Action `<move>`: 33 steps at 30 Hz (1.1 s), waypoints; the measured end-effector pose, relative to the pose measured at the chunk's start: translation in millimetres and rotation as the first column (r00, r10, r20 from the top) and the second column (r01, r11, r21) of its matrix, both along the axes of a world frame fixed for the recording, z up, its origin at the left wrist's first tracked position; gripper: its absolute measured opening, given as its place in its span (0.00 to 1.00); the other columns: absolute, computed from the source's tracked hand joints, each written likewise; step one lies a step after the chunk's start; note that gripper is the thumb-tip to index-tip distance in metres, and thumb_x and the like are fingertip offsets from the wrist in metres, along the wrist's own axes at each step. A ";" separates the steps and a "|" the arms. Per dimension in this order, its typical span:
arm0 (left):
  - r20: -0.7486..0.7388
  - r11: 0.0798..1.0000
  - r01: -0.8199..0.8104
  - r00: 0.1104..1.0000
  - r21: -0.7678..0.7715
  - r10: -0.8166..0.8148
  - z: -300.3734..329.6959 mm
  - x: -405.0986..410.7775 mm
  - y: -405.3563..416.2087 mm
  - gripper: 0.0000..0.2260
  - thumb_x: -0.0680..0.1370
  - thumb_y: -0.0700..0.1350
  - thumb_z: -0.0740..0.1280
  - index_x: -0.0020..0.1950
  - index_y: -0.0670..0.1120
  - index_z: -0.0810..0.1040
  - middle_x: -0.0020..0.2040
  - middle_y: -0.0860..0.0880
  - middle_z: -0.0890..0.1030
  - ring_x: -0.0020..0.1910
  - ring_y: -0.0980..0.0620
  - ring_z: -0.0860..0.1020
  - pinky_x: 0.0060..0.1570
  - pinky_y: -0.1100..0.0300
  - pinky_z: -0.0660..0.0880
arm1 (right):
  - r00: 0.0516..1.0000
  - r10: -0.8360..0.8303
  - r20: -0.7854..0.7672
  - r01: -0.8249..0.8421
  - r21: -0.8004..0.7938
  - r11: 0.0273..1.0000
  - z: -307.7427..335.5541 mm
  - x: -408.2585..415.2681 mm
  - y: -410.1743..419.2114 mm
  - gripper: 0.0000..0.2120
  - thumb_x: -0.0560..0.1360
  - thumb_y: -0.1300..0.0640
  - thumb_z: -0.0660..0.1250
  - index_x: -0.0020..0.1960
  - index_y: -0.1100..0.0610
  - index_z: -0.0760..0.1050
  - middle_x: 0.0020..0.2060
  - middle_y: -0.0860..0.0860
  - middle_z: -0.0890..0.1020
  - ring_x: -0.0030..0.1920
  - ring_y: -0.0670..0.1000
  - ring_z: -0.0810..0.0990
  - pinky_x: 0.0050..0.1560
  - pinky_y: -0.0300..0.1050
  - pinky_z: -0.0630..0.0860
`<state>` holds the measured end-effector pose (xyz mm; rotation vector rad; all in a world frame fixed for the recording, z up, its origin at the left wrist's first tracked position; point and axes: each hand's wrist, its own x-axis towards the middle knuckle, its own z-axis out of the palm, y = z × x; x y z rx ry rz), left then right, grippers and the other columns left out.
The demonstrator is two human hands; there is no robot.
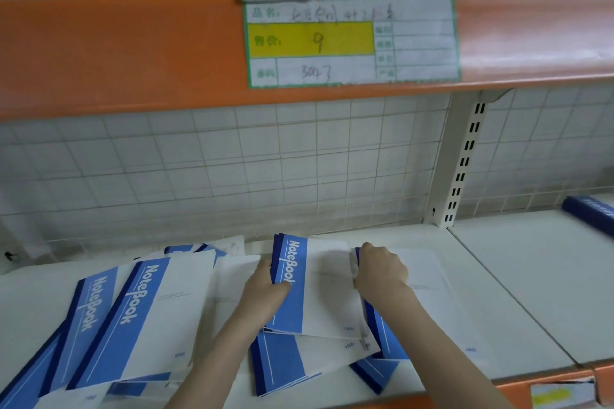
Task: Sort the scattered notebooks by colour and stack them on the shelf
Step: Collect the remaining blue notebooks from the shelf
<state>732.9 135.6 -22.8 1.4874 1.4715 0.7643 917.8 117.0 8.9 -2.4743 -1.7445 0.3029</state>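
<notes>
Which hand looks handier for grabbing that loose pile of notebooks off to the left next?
Probably the left hand: it grips the middle notebooks on the side facing the loose pile; the right hand would cross over.

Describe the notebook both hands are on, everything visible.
The held notebook has a glossy white cover with a blue band along its left edge, a darker blue spine strip, and "NoteBook" in white running down the band; small blue print sits near its lower right corner. It tops a few aligned copies, lying nearly flat on the white shelf over other scattered notebooks. The left hand grips its spine edge; the right hand pinches its right edge.
</notes>
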 end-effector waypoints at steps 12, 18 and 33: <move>0.006 0.999 -0.026 1.000 0.027 0.025 -2.1 9.4 -1.4 0.15 0.77 0.37 0.63 0.62 0.47 0.69 0.54 0.45 0.78 0.50 0.47 0.78 0.45 0.57 0.75 | 0.998 0.053 -0.032 -0.050 0.109 0.993 -3.5 5.3 1.9 0.06 0.75 0.65 0.59 0.49 0.59 0.61 0.34 0.50 0.67 0.41 0.54 0.73 0.28 0.38 0.61; 0.017 0.999 -0.029 0.999 0.036 0.029 -2.6 9.3 -4.4 0.13 0.76 0.36 0.62 0.58 0.49 0.69 0.53 0.44 0.78 0.48 0.48 0.78 0.43 0.58 0.75 | 0.996 0.047 -0.072 -0.029 0.239 0.971 16.8 9.7 3.0 0.11 0.75 0.71 0.57 0.55 0.61 0.65 0.40 0.56 0.77 0.37 0.54 0.75 0.32 0.41 0.66; 0.116 0.997 -0.068 0.991 -0.038 0.072 -1.0 10.7 0.6 0.12 0.82 0.39 0.54 0.44 0.43 0.75 0.44 0.43 0.78 0.42 0.50 0.76 0.40 0.60 0.70 | 0.861 0.345 -0.374 -0.226 0.326 0.918 11.0 -81.1 12.1 0.18 0.78 0.65 0.57 0.68 0.63 0.60 0.48 0.62 0.78 0.40 0.55 0.71 0.38 0.44 0.66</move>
